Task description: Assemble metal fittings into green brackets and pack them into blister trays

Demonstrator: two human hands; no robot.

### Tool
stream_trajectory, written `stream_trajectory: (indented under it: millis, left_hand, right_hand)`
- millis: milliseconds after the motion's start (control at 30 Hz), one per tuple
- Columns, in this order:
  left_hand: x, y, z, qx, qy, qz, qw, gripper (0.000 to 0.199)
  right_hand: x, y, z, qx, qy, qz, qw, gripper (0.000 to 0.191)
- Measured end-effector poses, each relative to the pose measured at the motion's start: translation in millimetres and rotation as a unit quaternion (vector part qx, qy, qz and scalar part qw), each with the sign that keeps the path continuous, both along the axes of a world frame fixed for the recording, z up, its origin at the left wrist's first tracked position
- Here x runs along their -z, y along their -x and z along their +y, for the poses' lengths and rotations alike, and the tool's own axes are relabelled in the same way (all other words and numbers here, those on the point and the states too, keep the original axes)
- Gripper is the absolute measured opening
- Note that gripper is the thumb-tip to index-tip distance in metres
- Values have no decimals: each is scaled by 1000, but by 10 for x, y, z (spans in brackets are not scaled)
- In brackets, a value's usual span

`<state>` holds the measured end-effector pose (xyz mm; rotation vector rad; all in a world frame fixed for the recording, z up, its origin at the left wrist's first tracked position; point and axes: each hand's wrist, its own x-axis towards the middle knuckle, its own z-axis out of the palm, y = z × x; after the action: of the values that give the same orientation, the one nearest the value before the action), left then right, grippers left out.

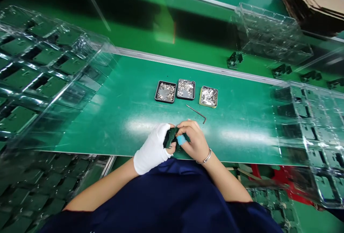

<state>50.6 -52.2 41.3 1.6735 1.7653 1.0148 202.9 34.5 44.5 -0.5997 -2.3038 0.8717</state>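
Near the front edge of the green table, my left hand [155, 148], in a white glove with bare fingertips, grips a dark green part [171, 137]. My right hand [194, 140] is closed at the part's right side, with blue tape round a finger; whatever its fingertips pinch is too small to make out. Beyond my hands lies an L-shaped hex key [196, 113]. Small metal pieces fill a black tray [156, 97], a second dark tray [177, 96] and a yellowish tray [200, 102].
Clear plastic trays of green parts stand at the left [57, 79] and right [303, 118]. Behind a metal rail [172, 59], several dark parts rest near another clear tray [271, 34]. Stacked cardboard [317, 2] is at the back right.
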Motion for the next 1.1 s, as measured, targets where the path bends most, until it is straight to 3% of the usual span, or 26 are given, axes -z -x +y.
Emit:
stream_trajectory:
  millis: [200, 400, 600, 733, 967, 1100]
  left_hand:
    - [35, -29, 0, -4, -39, 83, 996, 37]
    - [1, -36, -10, 25, -51, 149, 987, 38]
    - [-93, -13, 6, 49, -2, 34, 998, 31]
    - [-60, -24, 30, 12, -8, 25, 1000, 31]
    - [4, 44, 96, 12, -67, 99, 993, 22]
    - [-11, -21, 93, -30, -98, 197, 975, 23]
  right_hand:
    - [43, 8, -30, 38, 25, 9, 999, 14]
    - [65, -6, -27, 32, 43, 21, 998, 15]
    - [52, 11, -37, 35, 72, 35, 996, 11]
    - [34, 44, -82, 59, 54, 40, 996, 11]
    - [26, 50, -142, 53, 51, 42, 996, 12]
    - [118, 61, -178, 60, 35, 49, 996, 19]
